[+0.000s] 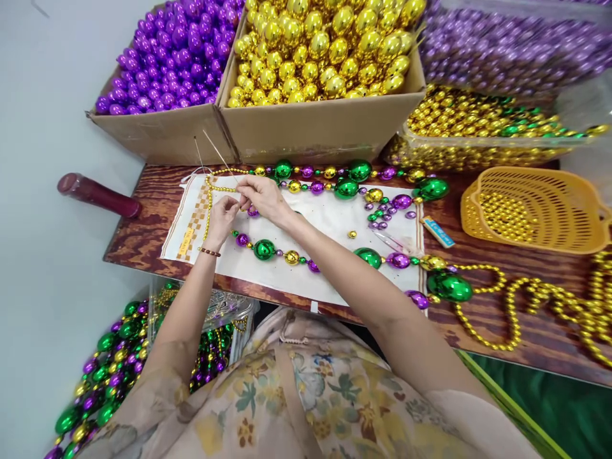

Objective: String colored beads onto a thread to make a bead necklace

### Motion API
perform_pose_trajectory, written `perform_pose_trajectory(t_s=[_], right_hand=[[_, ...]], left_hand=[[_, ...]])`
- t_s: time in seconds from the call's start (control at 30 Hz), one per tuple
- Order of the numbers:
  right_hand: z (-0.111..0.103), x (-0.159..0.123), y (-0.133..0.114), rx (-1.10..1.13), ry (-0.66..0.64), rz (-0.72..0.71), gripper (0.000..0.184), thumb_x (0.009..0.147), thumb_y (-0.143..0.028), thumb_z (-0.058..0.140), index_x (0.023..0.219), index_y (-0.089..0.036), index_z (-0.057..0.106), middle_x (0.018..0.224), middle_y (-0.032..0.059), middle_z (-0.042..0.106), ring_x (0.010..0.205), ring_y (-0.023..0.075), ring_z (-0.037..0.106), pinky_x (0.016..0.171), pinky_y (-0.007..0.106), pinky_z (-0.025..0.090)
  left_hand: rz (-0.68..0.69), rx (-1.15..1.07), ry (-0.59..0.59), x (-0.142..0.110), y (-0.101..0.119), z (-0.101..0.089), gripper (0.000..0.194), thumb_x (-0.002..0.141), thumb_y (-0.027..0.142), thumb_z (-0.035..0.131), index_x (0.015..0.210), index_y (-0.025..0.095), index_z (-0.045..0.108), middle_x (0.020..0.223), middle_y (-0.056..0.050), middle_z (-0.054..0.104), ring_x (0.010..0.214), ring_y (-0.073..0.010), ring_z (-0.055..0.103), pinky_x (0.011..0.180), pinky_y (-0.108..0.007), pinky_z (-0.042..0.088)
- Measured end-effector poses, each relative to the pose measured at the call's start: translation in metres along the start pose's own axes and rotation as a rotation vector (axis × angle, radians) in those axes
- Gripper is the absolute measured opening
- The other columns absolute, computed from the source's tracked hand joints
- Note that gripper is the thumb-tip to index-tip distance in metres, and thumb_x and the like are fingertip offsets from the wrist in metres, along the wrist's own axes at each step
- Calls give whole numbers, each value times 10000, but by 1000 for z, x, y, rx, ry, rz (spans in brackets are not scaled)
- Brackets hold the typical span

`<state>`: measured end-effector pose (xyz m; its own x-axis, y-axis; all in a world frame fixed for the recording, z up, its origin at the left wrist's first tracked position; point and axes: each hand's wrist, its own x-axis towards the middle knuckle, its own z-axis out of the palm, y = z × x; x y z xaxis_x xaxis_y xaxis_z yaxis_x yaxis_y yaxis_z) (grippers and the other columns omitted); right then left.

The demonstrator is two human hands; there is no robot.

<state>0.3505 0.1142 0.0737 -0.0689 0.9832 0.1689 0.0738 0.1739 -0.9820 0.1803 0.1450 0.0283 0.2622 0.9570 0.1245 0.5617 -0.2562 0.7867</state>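
Note:
My left hand (pixel 223 220) is closed in a pinch, its fingertips almost meeting those of my right hand (pixel 265 199) at the left part of a white cloth (pixel 325 223). Between them is the end of a bead strand (pixel 264 249) in green, purple and gold; the fingers partly hide it. The right hand also pinches there, and a purple bead (pixel 252 211) shows beneath it. Thin needle-like rods (pixel 217 148) stick up just beyond the hands. Small gold beads (pixel 208 204) on a string run beside the left hand. A second bead strand (pixel 347 188) lies across the back of the cloth.
Cardboard boxes of purple beads (pixel 176 57) and gold beads (pixel 315 51) stand behind. At right are an orange basket (pixel 564 210), a blue-and-white packet (pixel 438 231) and gold bead chains (pixel 514 319). A dark red bottle-like object (pixel 100 194) is at left. Finished-looking strands (pixel 102 363) hang below.

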Motion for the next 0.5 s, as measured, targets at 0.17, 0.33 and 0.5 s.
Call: perform_pose_trajectory(t_s=[0.17,0.33,0.5], right_hand=[[10,4,-1,-28,2,22,122,906,-177,494,803,-186,560,686,-29,655,639,116,665,602,200,489],[5,8,2,20,15,89,119,912,-163,523,807,-163,580,642,-30,642,574,98,661,510,156,468],[-4,16,-3,85,43,163,126,918,-115,527,814,-151,588,602,-41,637,502,84,638,428,132,421]], left_hand=[[21,84,-18,5,-1,-9,86,837,234,582,768,183,590,742,0,628,723,-154,540,727,-280,413],[-8,125,-41,6,4,-14,81,816,205,584,738,186,577,737,-9,630,710,-165,536,728,-296,417],[29,154,-39,11,7,-14,60,813,197,559,762,182,586,770,-23,644,740,-175,558,741,-297,420]])
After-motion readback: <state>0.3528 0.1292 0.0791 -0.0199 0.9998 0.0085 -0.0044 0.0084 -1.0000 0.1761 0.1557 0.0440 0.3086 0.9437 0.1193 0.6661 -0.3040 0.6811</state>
